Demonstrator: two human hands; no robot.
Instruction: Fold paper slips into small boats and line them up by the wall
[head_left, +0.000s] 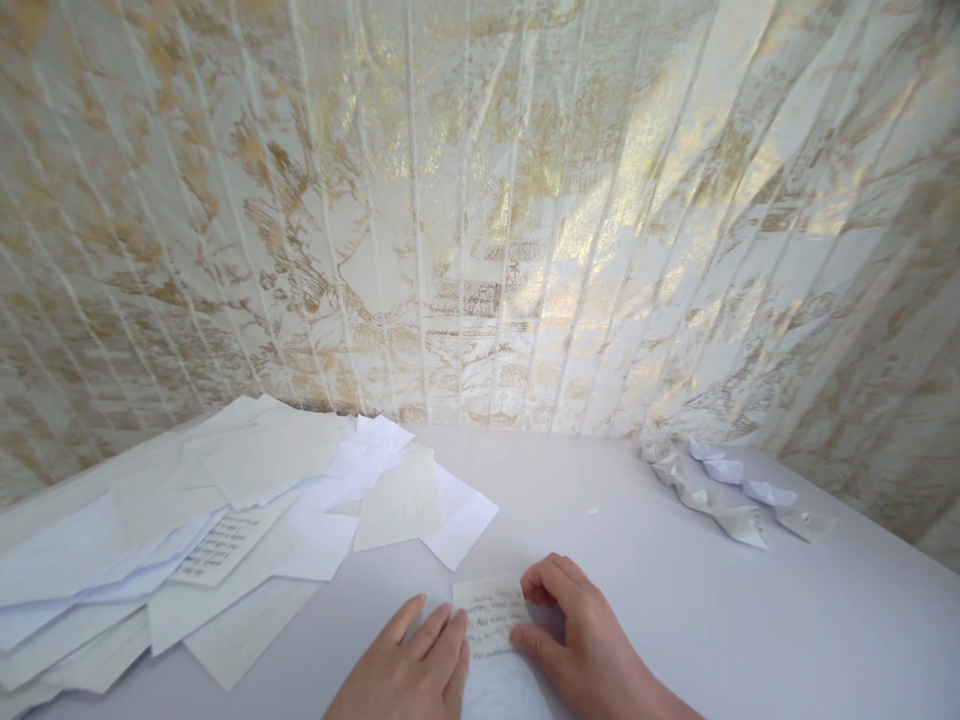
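Note:
A small sheet of paper with handwriting [491,615] lies on the white table [600,500] near the front edge. My left hand [412,670] rests flat with its fingers stretched out, the fingertips pressing on the sheet's left edge. My right hand [581,645] sits on the sheet's right side, thumb and curled fingers pinching its edge.
A loose pile of white sheets [195,530] covers the left of the table. Several folded paper boats [731,495] lie at the back right. A white and gold curtain [480,200] hangs right behind the table.

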